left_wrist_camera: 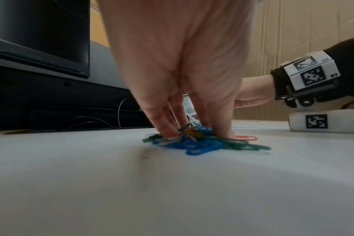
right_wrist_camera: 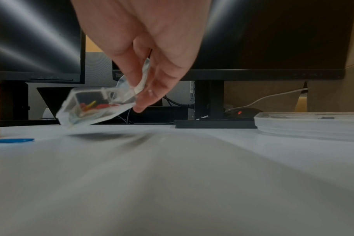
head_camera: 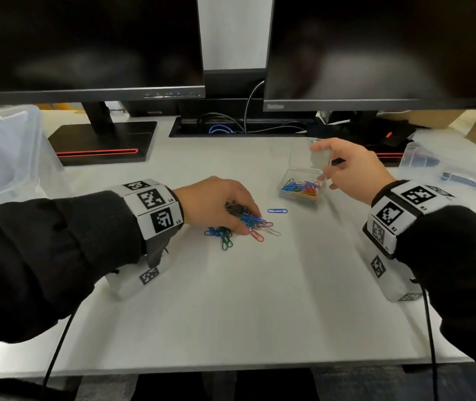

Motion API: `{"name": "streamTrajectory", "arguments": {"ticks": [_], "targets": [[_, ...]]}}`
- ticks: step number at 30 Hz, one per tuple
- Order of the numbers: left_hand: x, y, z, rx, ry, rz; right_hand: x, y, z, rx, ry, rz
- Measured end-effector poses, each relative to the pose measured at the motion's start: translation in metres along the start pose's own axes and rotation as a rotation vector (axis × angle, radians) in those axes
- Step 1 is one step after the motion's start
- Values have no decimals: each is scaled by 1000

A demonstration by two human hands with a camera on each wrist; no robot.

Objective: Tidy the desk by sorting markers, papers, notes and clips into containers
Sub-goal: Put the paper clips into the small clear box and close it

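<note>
- Nearest me, my left hand (head_camera: 216, 202) comes down fingers-first on the loose pile of paper clips (head_camera: 242, 227), fingertips (left_wrist_camera: 168, 127) closing round a bunch — blue, green, red and silver wire loops, tangled flat on the white desk (head_camera: 231, 299).
- One blue clip (head_camera: 277, 211) lies alone just beyond those fingertips.
- My right hand (head_camera: 349, 169) pinches the raised lid of the small clear box (head_camera: 300, 189) — tilted, part lifted, with coloured clips heaped inside, below the grip.
</note>
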State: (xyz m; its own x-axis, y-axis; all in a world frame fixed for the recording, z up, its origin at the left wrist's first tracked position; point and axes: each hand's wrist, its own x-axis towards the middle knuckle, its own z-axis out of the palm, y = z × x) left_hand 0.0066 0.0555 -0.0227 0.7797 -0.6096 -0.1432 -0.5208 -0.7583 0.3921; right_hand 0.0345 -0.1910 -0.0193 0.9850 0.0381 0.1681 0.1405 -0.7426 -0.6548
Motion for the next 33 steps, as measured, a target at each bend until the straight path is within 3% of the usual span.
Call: {"name": "streamTrajectory", "arguments": {"ticks": [10,17,19,22,25,27,30,33], "targets": [[12,1,-5,-8,166,10,0,0,2,7,-127,-16],[37,15,-14,-121,555,59,3,3,4,62,-162,-55],[47,23,-12,-163,604,86,3,3,4,73,-176,-51],[58,38,-6,-170,595,167,2,1,4,122,-189,-67],[64,44,-2,-105,499,201,1,0,4,158,-206,-87],[63,43,-1,-95,453,190,1,1,4,174,-211,-78],[59,40,-4,-53,512,184,2,1,5,186,-211,-74],[58,39,-5,50,460,69,2,1,5,181,-202,-56]]}}
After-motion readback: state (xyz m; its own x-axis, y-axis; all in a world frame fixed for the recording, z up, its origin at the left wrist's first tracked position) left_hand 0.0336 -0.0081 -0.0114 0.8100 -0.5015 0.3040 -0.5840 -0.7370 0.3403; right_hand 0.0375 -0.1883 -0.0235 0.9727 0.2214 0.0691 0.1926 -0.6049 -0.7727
